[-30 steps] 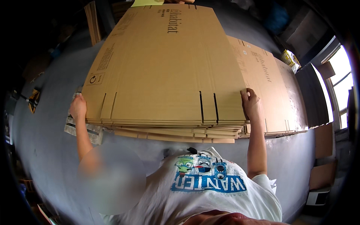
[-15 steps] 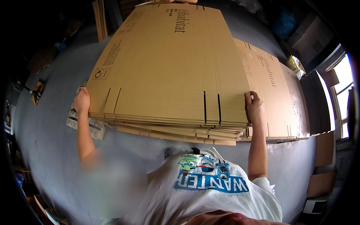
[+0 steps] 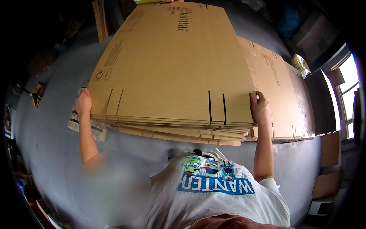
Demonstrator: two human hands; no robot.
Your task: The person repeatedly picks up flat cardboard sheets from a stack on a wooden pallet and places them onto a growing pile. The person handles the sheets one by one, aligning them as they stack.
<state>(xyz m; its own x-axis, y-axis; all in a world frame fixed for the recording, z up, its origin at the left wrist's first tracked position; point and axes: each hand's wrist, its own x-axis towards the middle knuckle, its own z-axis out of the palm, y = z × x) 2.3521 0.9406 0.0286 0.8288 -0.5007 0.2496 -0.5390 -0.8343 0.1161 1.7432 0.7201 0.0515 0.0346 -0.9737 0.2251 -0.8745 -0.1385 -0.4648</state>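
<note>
- I have the left hand [image 3: 83, 102] at the left edge of a flat brown cardboard stack [image 3: 167, 72], right hand [image 3: 260, 110] at its right.
- Whether fingers [image 3: 260, 98] grip, I can't tell.
- Black lettering [image 3: 183, 21] tops it.

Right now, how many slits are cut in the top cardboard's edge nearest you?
4 on the top flattened cardboard box: outer left slit and inner left slit toward the left hand, inner right slit and outer right slit toward the right hand. None looks hidden.
</note>
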